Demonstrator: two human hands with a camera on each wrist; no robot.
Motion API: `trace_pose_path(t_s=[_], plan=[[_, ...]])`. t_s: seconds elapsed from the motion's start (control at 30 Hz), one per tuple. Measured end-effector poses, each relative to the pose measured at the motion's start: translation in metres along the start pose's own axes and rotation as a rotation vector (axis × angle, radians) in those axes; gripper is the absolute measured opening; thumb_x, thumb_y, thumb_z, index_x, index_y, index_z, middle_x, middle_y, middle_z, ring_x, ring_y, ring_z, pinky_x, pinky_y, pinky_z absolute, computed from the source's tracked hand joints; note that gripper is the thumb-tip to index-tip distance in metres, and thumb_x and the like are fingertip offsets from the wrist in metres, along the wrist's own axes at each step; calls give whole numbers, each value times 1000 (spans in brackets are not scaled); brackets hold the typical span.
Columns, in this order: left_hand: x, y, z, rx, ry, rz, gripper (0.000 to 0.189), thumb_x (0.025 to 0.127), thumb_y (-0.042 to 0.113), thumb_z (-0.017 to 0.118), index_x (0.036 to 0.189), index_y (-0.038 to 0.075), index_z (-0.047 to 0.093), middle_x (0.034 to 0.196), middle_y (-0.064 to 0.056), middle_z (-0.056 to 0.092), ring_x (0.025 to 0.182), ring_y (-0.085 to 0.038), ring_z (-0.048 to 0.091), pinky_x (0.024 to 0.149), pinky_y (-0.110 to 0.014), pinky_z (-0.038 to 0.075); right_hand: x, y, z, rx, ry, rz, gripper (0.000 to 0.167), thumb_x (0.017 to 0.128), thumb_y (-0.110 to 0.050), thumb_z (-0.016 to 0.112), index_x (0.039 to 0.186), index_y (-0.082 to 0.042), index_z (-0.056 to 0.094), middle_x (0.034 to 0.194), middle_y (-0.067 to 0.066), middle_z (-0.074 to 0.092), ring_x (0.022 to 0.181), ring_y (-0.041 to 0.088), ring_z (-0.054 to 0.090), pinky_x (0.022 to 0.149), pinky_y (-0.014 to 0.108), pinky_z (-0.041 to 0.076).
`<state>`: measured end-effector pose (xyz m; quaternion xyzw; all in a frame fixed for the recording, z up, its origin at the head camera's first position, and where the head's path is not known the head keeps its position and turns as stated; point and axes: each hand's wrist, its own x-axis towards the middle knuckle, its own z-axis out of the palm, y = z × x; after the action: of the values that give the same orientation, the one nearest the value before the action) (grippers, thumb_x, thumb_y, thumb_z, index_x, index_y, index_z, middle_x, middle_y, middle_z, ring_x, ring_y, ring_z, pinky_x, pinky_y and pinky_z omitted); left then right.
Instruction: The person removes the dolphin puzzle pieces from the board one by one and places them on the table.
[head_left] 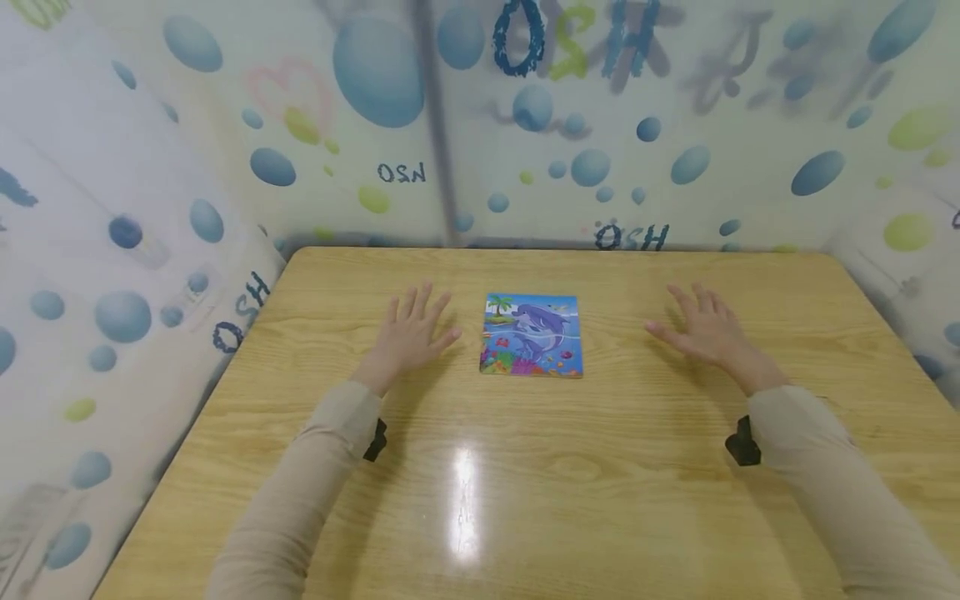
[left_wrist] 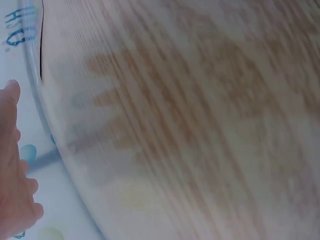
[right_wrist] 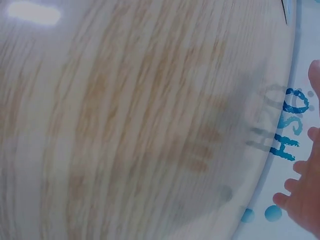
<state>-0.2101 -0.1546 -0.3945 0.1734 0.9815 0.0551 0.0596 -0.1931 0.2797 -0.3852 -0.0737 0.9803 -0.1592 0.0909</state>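
Observation:
A square dolphin picture puzzle (head_left: 531, 336) lies flat on the wooden table (head_left: 570, 500), showing a dolphin, a palm tree and sea life. To its left is my left hand (head_left: 411, 333), fingers spread and holding nothing. On the other side, farther from the picture, my right hand (head_left: 701, 329) is likewise spread with nothing in it. Both hands cast shadows on the tabletop. At the edge of the left wrist view, part of the left hand (left_wrist: 15, 170) shows; the right wrist view has part of the right hand (right_wrist: 305, 185) at its edge.
A pale wall (head_left: 465, 200) with blue and green dots and lettering stands behind the table's far edge and continues along the left and right sides. Dark wrist devices (head_left: 742, 442) sit at both cuffs. A bright light reflection lies on the tabletop near the front.

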Motion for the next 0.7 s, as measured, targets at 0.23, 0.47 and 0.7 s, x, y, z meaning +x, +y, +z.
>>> trace_pose_path(t_s=[0.23, 0.47, 0.7], plan=[[6, 1, 4, -33, -10, 4, 69, 94, 56, 30, 148, 19, 11, 153, -16, 10, 141, -36, 12, 112, -61, 6, 7, -12, 1, 23, 13, -45, 82, 89, -57, 42, 145, -4, 15, 144, 36, 11, 128, 59, 11, 101, 72, 12], [14, 7, 6, -228, -22, 55, 67, 94, 48, 40, 146, 10, 20, 152, -20, 13, 140, -38, 12, 113, -59, 9, 24, -39, 9, 39, -12, -77, 78, 91, -53, 40, 143, 3, 20, 143, 36, 18, 130, 53, 16, 107, 65, 12], [23, 16, 10, -348, -19, 115, 70, 90, 42, 51, 140, -2, 29, 150, -25, 15, 138, -41, 17, 114, -53, 17, 41, -71, 21, 43, -42, -118, 67, 94, -40, 45, 138, 8, 29, 140, 35, 25, 129, 52, 21, 108, 62, 18]])
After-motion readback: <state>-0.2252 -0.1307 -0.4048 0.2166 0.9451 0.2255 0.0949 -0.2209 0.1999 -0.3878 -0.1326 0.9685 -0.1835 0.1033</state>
